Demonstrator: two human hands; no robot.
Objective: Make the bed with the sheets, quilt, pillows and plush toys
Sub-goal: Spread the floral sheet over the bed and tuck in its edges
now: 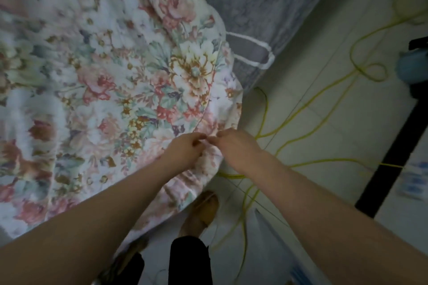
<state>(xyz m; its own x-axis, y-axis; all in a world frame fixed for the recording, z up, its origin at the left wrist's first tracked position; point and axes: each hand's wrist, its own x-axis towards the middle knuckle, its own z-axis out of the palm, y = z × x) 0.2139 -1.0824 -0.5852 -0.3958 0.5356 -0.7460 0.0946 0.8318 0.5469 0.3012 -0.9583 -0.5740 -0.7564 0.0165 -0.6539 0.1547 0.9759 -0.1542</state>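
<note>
A floral quilt (104, 71) with pink, white and green flowers covers most of the bed and hangs over its near corner. My left hand (185, 146) and my right hand (234, 143) meet at that corner, side by side, each pinching the quilt's edge between curled fingers. A fold of the quilt droops below my hands toward the floor. The grey mattress (261, 0) with a white strap (254, 53) shows bare to the right of the quilt. No pillows or plush toys are in view.
A yellow cord (324, 97) loops over the pale tiled floor to the right of the bed. A black bar (393, 152) crosses the floor at the right. My foot in a sandal (203, 210) stands just under the quilt's corner.
</note>
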